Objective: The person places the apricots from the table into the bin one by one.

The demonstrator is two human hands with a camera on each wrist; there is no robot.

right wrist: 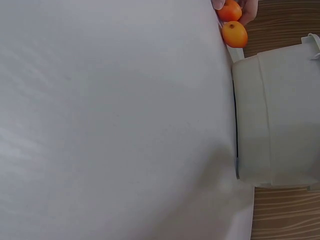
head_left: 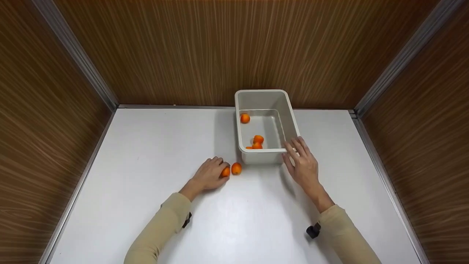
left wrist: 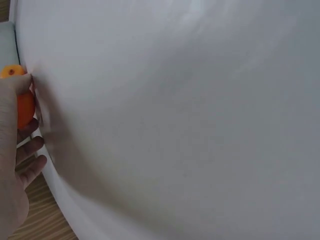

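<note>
A white rectangular plastic bin [head_left: 289, 113] stands on the white table [head_left: 146, 146], at the far side, close to the brown wood-pattern back wall [head_left: 234, 47]. All places below are given from this bin.

The left hand [head_left: 208, 174] lies on the table, in front of the bin and a little to its left. Its fingers are curled around a small orange fruit [head_left: 225, 172], which shows only partly under the fingertips. In the left wrist view this fruit [left wrist: 24, 107] sits against the palm, with the thumb over it, so the hand holds it while it is still down on the table surface. A second small orange fruit [head_left: 236, 168] lies free on the table, just beside the held one and nearer to the front wall of the bin. In the right wrist view the two fruits appear touching or almost touching; I cannot tell which.

The right hand [head_left: 302, 165] is at the front right corner of the bin. Its fingers are straight and a little spread, and the fingertips rest on the rim there. It grips nothing.

Inside the bin there are more fruits: one fruit at the far left wall [head_left: 244, 118], and a small group near the front wall [head_left: 257, 141], where at least two lie together.

Both arms wear beige sleeves [head_left: 161, 223].
</note>
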